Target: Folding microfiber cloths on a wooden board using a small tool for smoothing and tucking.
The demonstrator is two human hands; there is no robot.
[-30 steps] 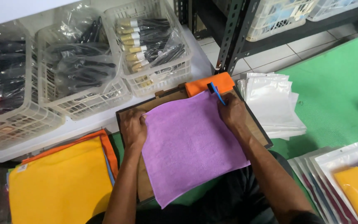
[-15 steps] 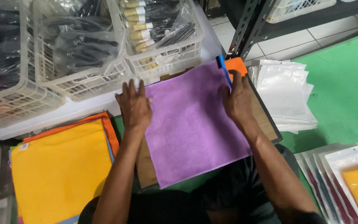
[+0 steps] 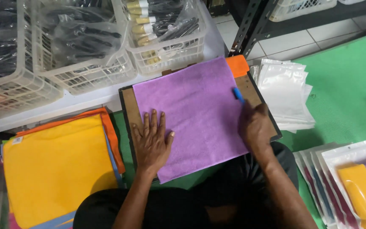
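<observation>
A purple cloth (image 3: 191,106) lies spread flat on a brown board (image 3: 128,106) on my lap. My left hand (image 3: 152,142) presses flat on the cloth's near left part, fingers spread. My right hand (image 3: 256,127) rests on the cloth's right edge, closed around a blue pen (image 3: 238,94) whose tip sticks out past my fingers. An orange cloth (image 3: 238,65) peeks out from under the purple one at the far right corner.
White baskets (image 3: 166,46) of bagged dark items stand at the back. A pile of yellow and orange cloths (image 3: 56,165) lies at my left. Clear empty pouches (image 3: 284,93) are stacked on the right, filled pouches (image 3: 356,182) at near right on green matting (image 3: 348,72).
Both hands slid down the purple cloth toward me, from its far part to its near part, flattening it. The view shifted, so the cloth now lies more squarely on the board.
</observation>
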